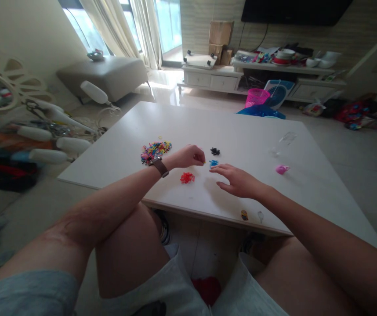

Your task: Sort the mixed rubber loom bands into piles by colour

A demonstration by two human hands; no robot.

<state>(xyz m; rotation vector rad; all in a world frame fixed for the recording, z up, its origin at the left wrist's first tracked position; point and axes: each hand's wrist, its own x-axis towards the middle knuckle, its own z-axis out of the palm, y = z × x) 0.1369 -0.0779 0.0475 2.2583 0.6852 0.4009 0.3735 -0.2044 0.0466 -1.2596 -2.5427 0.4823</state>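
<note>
Across the white bench (182, 120), left to right: mixed bands (155, 151); your left hand (190, 156), fingertips pinching a yellow bit (204, 163); blue bands (213, 163), just beyond your nearer right hand (239, 181), loosely open, holding nothing visible.

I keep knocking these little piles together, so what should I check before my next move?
1. Red pile separate: ok, bare tabletop all round it.
2. Black pile and blue pile apart: ok, but the gap is narrow.
3. Right hand well away from the blue pile: not ok, fingertips at its edge.
4. Left hand pinching something: ok, a tiny yellow piece shows at its fingertips.
5. Mixed pile free of black pieces: not ok.
</note>
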